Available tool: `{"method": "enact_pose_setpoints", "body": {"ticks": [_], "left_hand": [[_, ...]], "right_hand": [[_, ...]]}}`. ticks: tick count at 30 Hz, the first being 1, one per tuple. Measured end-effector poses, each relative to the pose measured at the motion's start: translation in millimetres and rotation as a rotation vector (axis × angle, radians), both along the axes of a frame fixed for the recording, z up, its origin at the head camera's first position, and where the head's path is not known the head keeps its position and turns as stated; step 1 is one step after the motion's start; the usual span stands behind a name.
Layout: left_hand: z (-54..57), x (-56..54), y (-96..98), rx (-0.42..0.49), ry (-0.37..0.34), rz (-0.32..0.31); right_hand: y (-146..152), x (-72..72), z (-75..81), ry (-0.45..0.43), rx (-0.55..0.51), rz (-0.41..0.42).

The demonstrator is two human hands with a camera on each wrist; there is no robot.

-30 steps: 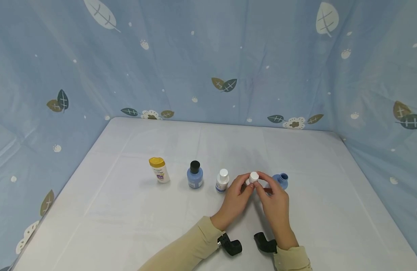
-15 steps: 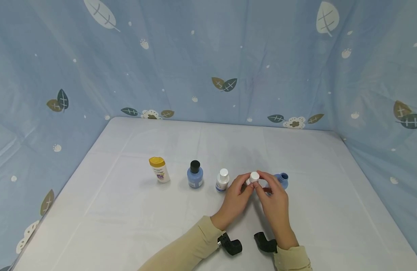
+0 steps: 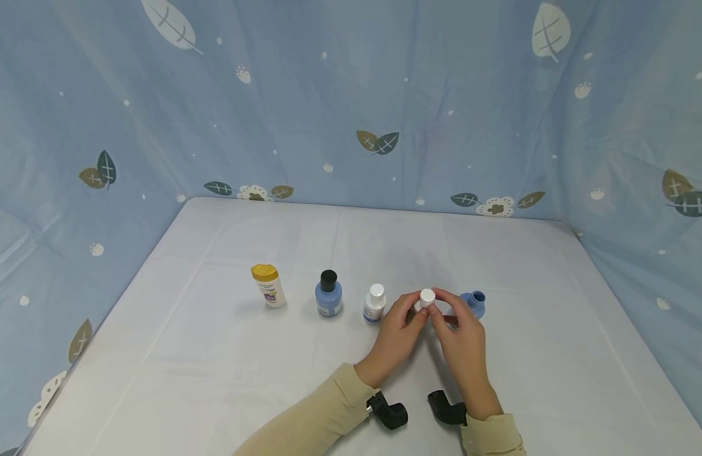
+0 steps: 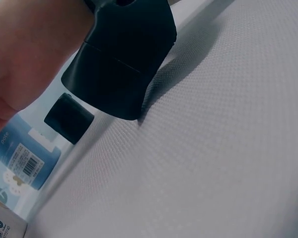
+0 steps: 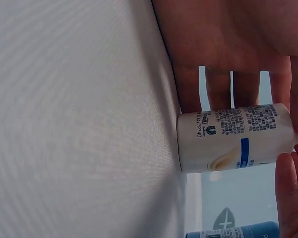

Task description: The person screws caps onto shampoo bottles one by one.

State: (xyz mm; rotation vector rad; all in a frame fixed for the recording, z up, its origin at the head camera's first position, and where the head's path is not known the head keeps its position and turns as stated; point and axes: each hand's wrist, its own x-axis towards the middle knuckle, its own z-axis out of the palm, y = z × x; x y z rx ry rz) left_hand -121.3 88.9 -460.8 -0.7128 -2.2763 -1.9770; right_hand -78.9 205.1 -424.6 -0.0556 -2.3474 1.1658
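A small white lotion bottle [image 5: 228, 139] stands on the table between my hands, a cream swirl and a blue stripe on its label. In the head view its white cap [image 3: 427, 297] shows above the fingertips, while most of the body is hidden. My left hand [image 3: 395, 335] holds the bottle, several fingers reaching behind it in the right wrist view. My right hand [image 3: 464, 335] pinches the cap with thumb and index finger. Just past it sits an uncapped blue bottle [image 3: 476, 304]. A short black cylinder [image 4: 69, 119], like a cap, lies near that bottle in the left wrist view.
Left of my hands stand a white bottle with a white cap [image 3: 375, 305], a blue bottle with a black cap [image 3: 329, 299] and a white bottle with a yellow cap [image 3: 269, 290]. Both wrists carry black mounts [image 3: 389, 415]. A patterned curtain [image 3: 305, 95] surrounds the white table [image 3: 214, 354].
The white cap and the fingertips on it shift very slightly; the hands keep the same hold and the other bottles stay in place.
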Motion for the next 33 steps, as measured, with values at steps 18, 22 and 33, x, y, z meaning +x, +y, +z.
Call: {"method": "enact_pose_setpoints", "body": {"ticks": [18,22,33], "left_hand": [[34.8,12.8,-9.1,0.021,0.023,-0.014],[36.8,13.8,-9.5,0.023,-0.006,-0.020],[35.8,14.4,-10.0,0.016,-0.015,-0.032]], "right_hand": [[-2,0.8,4.6,-0.048,-0.012,0.088],[-1,0.9,2.9,-0.041,-0.017,0.050],[1,-1.0,0.0,-0.015,0.011,0.036]]}}
